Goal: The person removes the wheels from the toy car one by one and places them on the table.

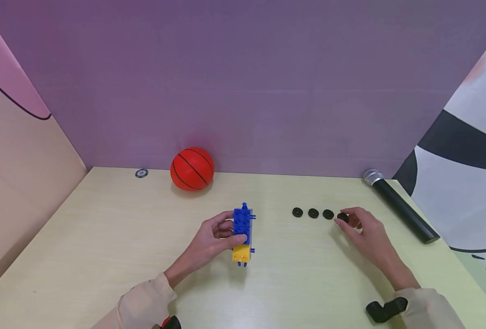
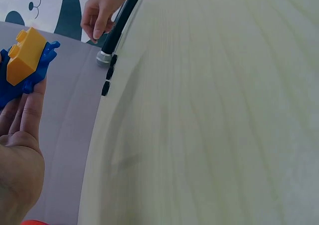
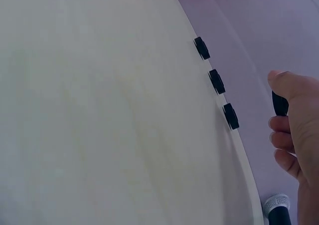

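Observation:
My left hand (image 1: 214, 240) grips a toy car body (image 1: 242, 220) of blue and yellow blocks, held up over the table with its thumb across the front. Small blue axle pegs (image 1: 253, 250) stick out on its right side. Off to the right, my right hand (image 1: 364, 230) pinches a black toy wheel (image 3: 279, 104) between thumb and fingers; the right wrist view has it raised off the tabletop. Three more black wheels (image 1: 313, 213) lie in a row on the table, just left of that hand.
An orange-red ball (image 1: 192, 169) rests at the back of the table (image 1: 103, 228), with a small round disc (image 1: 141, 173) farther left. A black microphone (image 1: 403, 208) lies along the right edge. Behind the table rises a purple wall (image 1: 243, 87).

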### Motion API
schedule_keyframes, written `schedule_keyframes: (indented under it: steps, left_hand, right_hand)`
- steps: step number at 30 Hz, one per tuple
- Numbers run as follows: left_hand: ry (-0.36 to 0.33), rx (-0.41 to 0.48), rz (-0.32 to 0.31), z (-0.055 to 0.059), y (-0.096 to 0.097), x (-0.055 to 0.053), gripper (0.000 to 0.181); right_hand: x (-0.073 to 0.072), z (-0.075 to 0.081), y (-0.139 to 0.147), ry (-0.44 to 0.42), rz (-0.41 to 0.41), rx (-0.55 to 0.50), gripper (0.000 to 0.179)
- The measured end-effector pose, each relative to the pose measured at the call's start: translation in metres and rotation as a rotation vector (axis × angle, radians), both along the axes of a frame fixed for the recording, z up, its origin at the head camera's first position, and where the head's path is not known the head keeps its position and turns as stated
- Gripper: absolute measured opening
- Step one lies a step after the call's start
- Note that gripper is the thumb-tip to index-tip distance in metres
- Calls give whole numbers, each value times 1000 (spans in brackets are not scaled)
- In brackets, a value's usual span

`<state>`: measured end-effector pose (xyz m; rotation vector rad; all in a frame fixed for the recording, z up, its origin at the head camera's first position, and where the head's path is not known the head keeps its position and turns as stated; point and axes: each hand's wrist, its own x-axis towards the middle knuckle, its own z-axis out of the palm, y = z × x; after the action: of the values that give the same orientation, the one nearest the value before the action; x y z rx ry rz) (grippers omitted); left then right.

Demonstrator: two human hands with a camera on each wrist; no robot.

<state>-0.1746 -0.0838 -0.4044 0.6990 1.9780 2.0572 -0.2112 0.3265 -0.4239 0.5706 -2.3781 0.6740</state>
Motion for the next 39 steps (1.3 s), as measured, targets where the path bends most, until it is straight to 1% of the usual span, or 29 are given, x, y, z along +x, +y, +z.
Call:
schedule_keyframes:
  steps: [3,6,13,22,30,39]
  left_hand:
    - [-4,-10,5,0,0,0,66]
    - [-9,-18,8,0,1,0,67]
    - [-10,-18,3,0,2,0,67]
    - [-24,-26,1,-2,2,-1,67]
    - [-19,-25,-4,-2,1,-1,69]
    - [-19,-17,4,-2,2,0,71]
  right_hand:
    - [-5,-3,5,-14,-16,6,36]
    - [-8,-5,8,-46,-28,9,34]
    - [-14,-7,13,-93,-45,29,29]
    - [-19,-10,19,-209,-92,42,27]
    - [-25,-17,23,-224,-108,52,27]
    - [-29,-18,24,-240,-145,77,27]
